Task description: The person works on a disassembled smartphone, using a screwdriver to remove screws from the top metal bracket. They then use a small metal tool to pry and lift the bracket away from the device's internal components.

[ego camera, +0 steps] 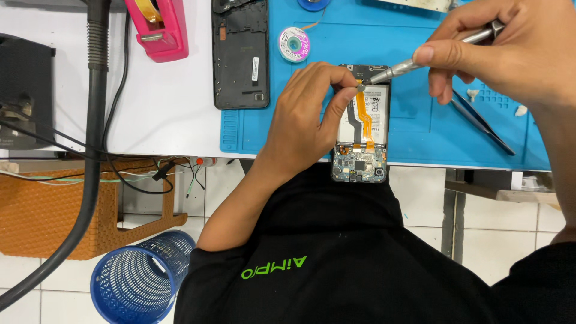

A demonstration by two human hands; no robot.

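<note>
Bare mat (420,129) is lying open right of the phone (361,129). Tweezers (480,120) are crossing it farther right; a back cover (240,54) is blocking the left.

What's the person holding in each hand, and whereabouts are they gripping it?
Right hand grips a metal screwdriver along its handle. Left hand pinches the top edge of the opened phone.

A single view, from a camera worn on the person's head, looking almost straight down and close in. The white surface (162,114) and the blue mat (420,132) on it fill the upper half of the frame, with the far edge at the top. The person's own black shirt (336,264) fills the lower middle. Tiled floor (522,240) shows beneath the near edge of the surface, at lower left and right.
</note>
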